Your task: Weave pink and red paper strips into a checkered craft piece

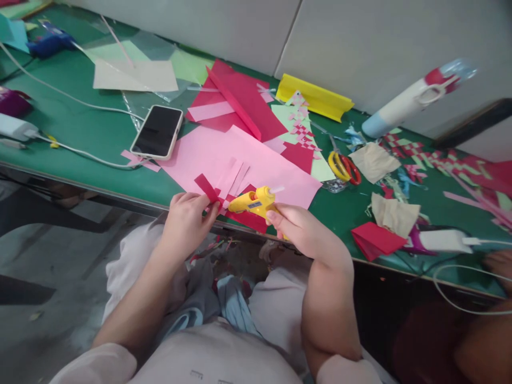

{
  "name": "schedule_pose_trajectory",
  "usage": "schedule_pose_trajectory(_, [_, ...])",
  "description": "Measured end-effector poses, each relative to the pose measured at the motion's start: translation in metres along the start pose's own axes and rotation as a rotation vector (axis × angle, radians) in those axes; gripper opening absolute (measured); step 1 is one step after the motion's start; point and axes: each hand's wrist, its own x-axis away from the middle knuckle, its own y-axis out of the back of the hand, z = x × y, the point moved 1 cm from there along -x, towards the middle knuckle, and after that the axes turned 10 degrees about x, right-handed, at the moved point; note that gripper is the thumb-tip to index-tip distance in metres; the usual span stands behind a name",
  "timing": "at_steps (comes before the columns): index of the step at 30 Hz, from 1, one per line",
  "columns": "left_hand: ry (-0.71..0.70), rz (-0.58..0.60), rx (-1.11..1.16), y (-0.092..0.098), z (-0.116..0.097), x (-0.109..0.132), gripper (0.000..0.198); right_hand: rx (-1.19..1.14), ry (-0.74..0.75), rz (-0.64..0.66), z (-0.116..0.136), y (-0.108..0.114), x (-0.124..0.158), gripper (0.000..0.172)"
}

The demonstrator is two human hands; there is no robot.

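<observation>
In my right hand [294, 221] is a yellow hot glue gun [254, 202], its nozzle pointing left and a clear glue stick jutting from its back. My left hand [190, 216] pinches a red paper strip [207, 188] near the table's front edge. The nozzle is close to the left fingertips, where red and pink strips cross; whether it touches the paper I cannot make out. Several pink paper strips [230, 178] fan out beyond the fingers. Under them lies a large pink paper sheet [192, 154], with red paper [252, 216] beneath the glue gun.
A phone [157, 132] lies left of the pink sheet, beside a white cable [88, 154]. Scissors [343, 165], a yellow folded card [314, 98] and a bottle [404, 104] are at the right. A blue glue gun [50, 41] sits far left. Another person's hand [500, 264] shows at right.
</observation>
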Motion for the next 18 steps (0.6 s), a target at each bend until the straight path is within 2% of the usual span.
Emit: schedule_pose_trajectory(18, [-0.015,-0.015,-0.017,-0.0007,0.0001,0.0002,0.028,0.007,0.039,-0.027,0.0019,-0.0014,-0.0026,0.037])
